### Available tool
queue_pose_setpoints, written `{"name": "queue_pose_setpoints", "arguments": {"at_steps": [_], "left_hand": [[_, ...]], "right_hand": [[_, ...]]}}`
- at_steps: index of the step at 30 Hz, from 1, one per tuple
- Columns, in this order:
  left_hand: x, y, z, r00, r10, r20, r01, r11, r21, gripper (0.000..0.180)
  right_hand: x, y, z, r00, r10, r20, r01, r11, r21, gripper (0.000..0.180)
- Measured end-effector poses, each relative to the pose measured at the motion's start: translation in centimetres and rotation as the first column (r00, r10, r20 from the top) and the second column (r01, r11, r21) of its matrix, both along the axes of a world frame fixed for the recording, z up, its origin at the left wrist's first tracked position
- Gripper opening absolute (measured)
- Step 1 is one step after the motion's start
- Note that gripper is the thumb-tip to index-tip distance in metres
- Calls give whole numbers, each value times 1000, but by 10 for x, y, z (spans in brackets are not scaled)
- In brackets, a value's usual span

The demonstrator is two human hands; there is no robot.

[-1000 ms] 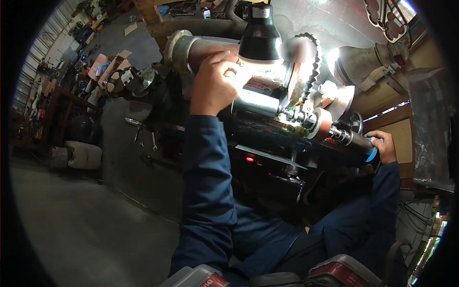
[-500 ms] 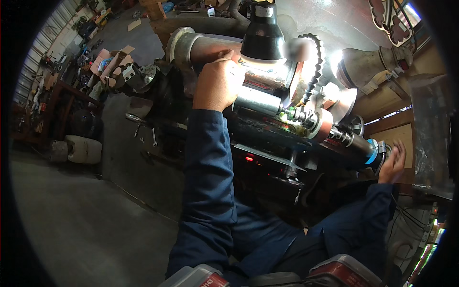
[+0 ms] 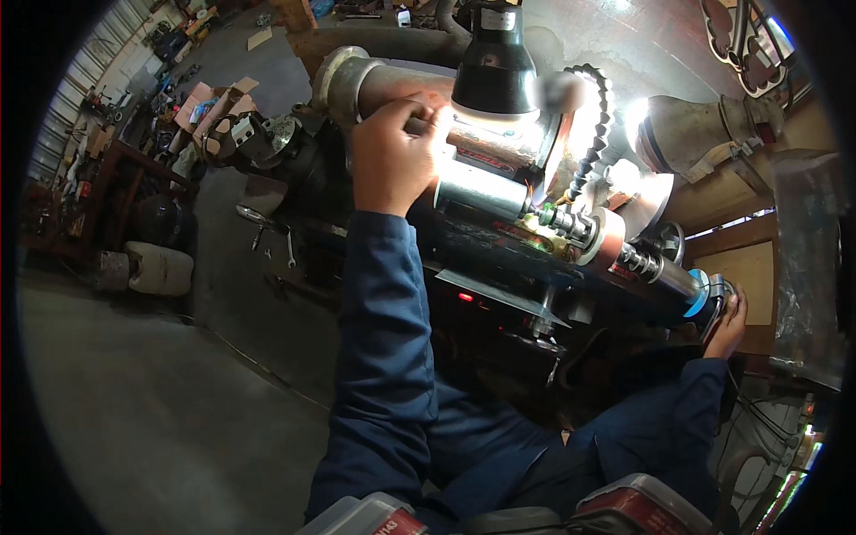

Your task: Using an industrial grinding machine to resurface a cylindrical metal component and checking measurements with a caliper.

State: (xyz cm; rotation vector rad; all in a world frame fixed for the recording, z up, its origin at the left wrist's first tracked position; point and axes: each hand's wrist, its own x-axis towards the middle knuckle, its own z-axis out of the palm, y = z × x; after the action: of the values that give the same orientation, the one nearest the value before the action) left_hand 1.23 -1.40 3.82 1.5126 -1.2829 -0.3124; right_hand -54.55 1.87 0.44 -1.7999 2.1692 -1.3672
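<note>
The bright steel cylinder [image 3: 481,190] is sitting across the middle of the lathe [image 3: 535,259], under the black work lamp [image 3: 495,58], running from my left hand down and right toward the tailstock. I am judging it to be heavy, rigid and hard, nothing that will flex or dent under my fingers, but its turned surface is looking smooth and probably oily, so it would be slippery to hold bare; the plain lit barrel looks like the only safe place to take hold, well away from the copper-coloured collar [image 3: 606,241] and the narrow stepped parts next to it. My left hand [image 3: 392,156] is curling closed at the upper end of the cylinder, fingers wrapped over something there that the knuckles are hiding, so I cannot tell exactly what it is gripping. My right hand [image 3: 729,319] is reaching to the far lower right end, with its fingers lying against the handwheel [image 3: 718,294] just past the blue ring [image 3: 695,294]; whether it is clamping the wheel or only resting on it I cannot tell. A segmented coolant hose [image 3: 596,125] is arching over the work beside the lamp. Further out, a grey concrete floor [image 3: 160,401] is spreading to my left, with cardboard boxes [image 3: 209,98] and shop clutter beyond it.
</note>
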Motion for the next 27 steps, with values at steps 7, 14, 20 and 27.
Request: {"name": "queue_pose_setpoints", "arguments": {"at_steps": [7, 14, 20, 27], "left_hand": [[20, 24, -8, 847, 206, -491, -410, 840, -356, 23], [50, 88, -32, 934, 205, -293, -20, 848, 529, 18], [-18, 81, -108, 970, -184, 156, 12, 682, 731, 39], [-30, 83, -165, 950, -38, 311, -119, 875, 470, 31]], "right_hand": [[-8, -16, 17, 991, 71, -116, -42, 972, 232, 35], [24, 5, -4, 996, -15, -87, 4, 993, -121, 36], [-1, 5, -52, 995, -73, -62, 46, 931, -363, 35], [24, 12, -20, 1000, -9, -19, 4, 968, -251, 31]]}}
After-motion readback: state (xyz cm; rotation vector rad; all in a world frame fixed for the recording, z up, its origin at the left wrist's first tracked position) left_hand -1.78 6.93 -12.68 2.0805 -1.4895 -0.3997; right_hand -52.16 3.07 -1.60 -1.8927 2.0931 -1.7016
